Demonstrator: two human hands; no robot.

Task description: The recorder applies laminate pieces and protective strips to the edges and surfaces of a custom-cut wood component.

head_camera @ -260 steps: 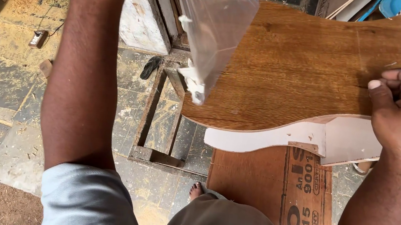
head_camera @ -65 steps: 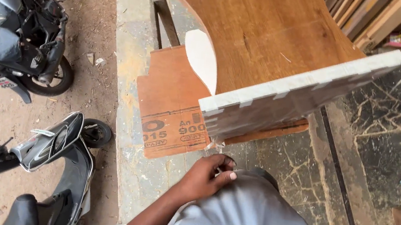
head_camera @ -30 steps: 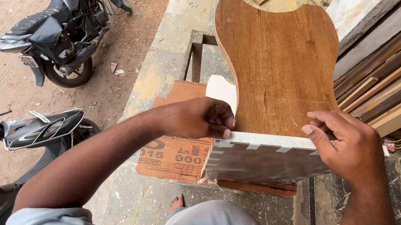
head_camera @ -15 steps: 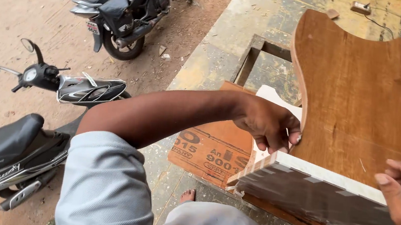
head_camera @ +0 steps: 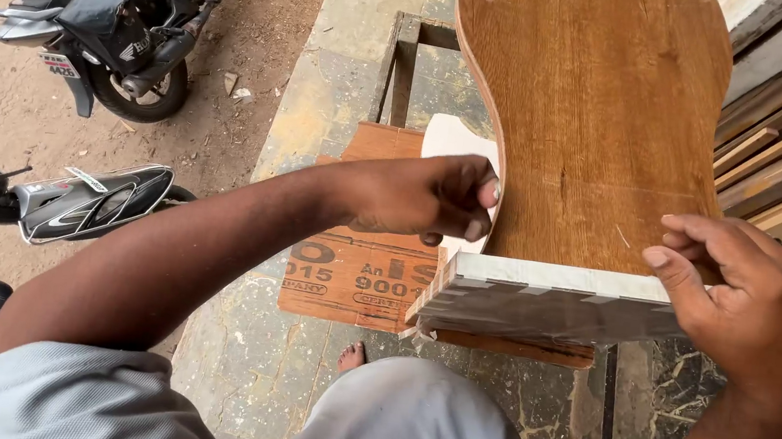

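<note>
Bright, even daylight fills the frame — strongest on the sandy ground at the upper left. Shadows are soft, with no harsh glare. Focus is sharp across the centre — only the lower edge, closest to the camera, goes slightly soft.

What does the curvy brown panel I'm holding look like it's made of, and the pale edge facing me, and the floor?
The curved panel looks like wood or wood veneer, with visible grain and a matte brown finish. Its near edge seems painted or primed white, with a thin clear film over it, though that is uncertain. The floor looks like worn stone slabs with dirty joints.
</note>
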